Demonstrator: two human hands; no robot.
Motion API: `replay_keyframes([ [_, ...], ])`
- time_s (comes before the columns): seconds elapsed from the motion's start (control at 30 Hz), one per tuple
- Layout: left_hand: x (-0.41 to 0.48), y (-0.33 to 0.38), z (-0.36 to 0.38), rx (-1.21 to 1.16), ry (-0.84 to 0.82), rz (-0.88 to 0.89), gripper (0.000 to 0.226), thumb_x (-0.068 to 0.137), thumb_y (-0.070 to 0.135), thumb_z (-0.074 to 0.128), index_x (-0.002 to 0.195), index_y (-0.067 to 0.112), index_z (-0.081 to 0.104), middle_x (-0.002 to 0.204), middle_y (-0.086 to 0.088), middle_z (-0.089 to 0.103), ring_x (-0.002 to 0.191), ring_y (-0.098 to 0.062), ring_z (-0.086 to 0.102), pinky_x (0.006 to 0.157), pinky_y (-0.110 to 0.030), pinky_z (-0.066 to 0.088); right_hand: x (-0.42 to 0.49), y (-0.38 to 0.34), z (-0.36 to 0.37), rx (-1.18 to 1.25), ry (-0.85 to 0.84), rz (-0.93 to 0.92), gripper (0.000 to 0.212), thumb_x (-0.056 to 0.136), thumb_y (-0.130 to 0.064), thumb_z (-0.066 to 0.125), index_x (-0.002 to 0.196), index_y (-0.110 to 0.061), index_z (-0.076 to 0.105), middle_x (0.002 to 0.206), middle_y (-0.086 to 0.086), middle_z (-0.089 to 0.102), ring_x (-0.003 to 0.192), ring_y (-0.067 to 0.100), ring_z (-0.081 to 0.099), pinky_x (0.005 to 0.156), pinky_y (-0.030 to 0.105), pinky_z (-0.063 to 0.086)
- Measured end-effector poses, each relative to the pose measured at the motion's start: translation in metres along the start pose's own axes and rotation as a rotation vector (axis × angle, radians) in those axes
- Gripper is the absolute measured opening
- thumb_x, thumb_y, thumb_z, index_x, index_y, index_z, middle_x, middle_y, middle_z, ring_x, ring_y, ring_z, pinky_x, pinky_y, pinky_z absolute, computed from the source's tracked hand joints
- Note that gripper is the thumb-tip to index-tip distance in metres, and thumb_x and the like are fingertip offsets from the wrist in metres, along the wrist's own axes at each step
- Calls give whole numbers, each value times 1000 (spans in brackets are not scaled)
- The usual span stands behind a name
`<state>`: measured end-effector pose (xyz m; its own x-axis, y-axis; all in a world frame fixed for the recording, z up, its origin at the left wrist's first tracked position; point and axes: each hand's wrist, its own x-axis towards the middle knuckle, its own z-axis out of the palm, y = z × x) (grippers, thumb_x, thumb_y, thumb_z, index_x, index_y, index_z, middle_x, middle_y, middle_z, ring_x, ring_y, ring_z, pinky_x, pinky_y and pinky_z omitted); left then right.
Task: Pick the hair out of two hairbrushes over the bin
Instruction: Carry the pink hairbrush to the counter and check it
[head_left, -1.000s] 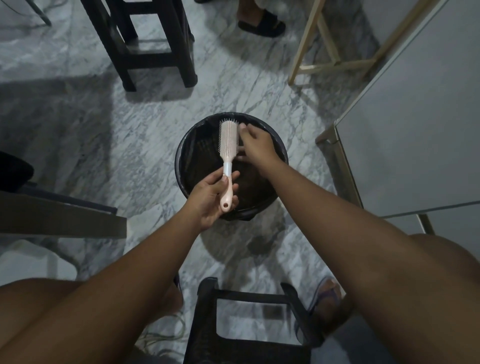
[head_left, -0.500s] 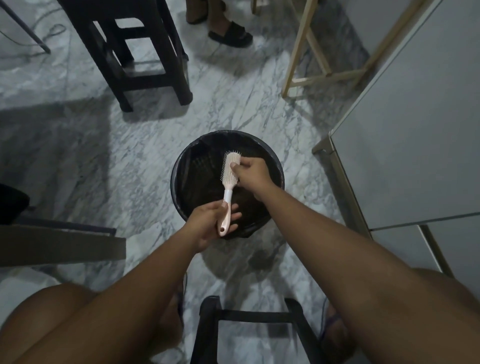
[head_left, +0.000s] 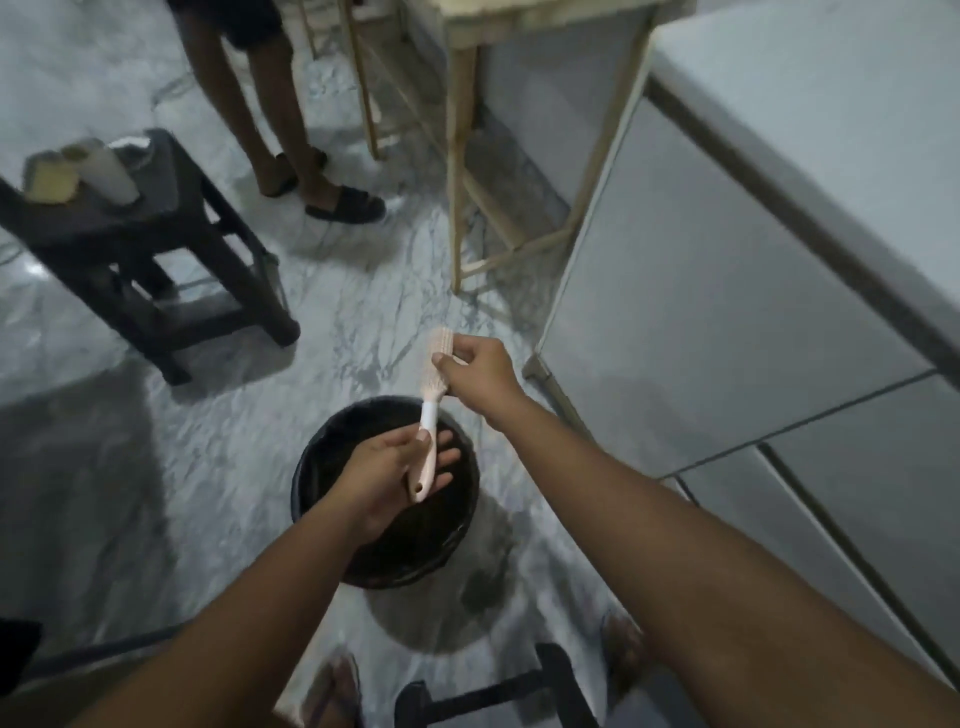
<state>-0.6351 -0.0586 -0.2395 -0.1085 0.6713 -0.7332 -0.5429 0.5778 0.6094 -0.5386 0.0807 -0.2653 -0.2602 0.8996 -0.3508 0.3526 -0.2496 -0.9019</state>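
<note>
A dark stool (head_left: 498, 693) is standing at the very bottom, and a bare foot (head_left: 623, 654) is resting beside it on the marble floor (head_left: 156, 493). Just past them a round black bin (head_left: 410, 569) is sitting on the floor. The left hand (head_left: 384, 475) is hovering over the bin's opening. It is holding the pink handle of the hairbrush (head_left: 430, 410), with the thumb pressing on top and the fingers lying under it. The brush is pointing up and away, so its head is showing past the bin's far rim. The right hand (head_left: 480, 374) is curling its fingers and pinching at the bristles. The picture is too blurry to show any hair. A white cabinet (head_left: 701, 312) is standing on the right. Farther off, a black stool (head_left: 171, 249) is carrying some pale things (head_left: 111, 174). A wooden frame (head_left: 457, 182) and a person's legs (head_left: 270, 104) in dark sandals (head_left: 345, 205) are standing there too.
</note>
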Motion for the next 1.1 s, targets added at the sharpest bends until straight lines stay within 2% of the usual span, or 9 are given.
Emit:
replay_keyframes([
  [0.3,-106,137,206,220,-345,62,25,100,9,50,119,-4,60,119,-17,71,102,-27,72,69,-36,61,-58,-181,-224,17,344,-81,28,82,-30,69,96,-7,74,85,5,75,83,30,74,76,52,61],
  [0.43,-137,141,299,353,-469,34,25,101,9,49,119,-4,60,120,-15,70,106,-27,71,76,-39,61,-98,-193,-326,16,513,-40,31,82,-28,70,89,2,70,86,18,73,86,36,72,75,54,60],
  [0.5,-148,129,342,406,-532,-19,25,102,9,48,119,-6,60,124,-18,68,108,-30,69,81,-41,60,-117,-181,-375,34,569,6,29,79,-24,71,75,4,65,74,18,68,79,36,73,72,55,61],
  [0.57,-156,109,385,452,-581,-67,26,102,8,47,121,-7,59,124,-19,67,107,-31,70,83,-43,60,-140,-167,-421,44,635,56,33,79,-20,71,55,-6,52,61,11,54,66,30,67,69,57,61],
  [0.63,-163,85,425,486,-617,-105,28,102,9,47,124,-6,56,124,-19,67,105,-31,70,84,-43,60,-166,-152,-462,58,692,77,43,80,-19,71,50,-16,40,57,2,41,62,25,57,69,58,60],
  [0.73,-169,46,476,523,-651,-157,29,102,10,49,125,-6,56,123,-19,67,108,-33,69,82,-45,60,-203,-126,-512,43,733,115,40,70,-37,75,65,1,60,61,4,52,66,29,65,69,57,60],
  [0.83,-176,10,514,566,-664,-213,28,101,9,51,124,-5,56,123,-18,66,105,-34,68,81,-46,60,-233,-95,-550,41,785,144,55,65,-41,74,94,5,68,96,18,74,92,33,72,70,54,61],
  [0.93,-183,-19,539,650,-654,-261,22,99,6,53,118,-4,59,112,-17,63,94,-30,64,80,-47,60,-264,-68,-569,56,830,218,44,71,-34,73,93,3,68,100,20,72,94,34,70,73,54,60],
  [1.1,-190,-47,564,823,-685,-304,23,98,8,58,117,-4,63,103,-16,61,85,-26,61,75,-45,61,-297,-34,-585,139,912,316,51,66,-38,69,96,3,68,105,19,72,96,33,71,72,54,61],
])
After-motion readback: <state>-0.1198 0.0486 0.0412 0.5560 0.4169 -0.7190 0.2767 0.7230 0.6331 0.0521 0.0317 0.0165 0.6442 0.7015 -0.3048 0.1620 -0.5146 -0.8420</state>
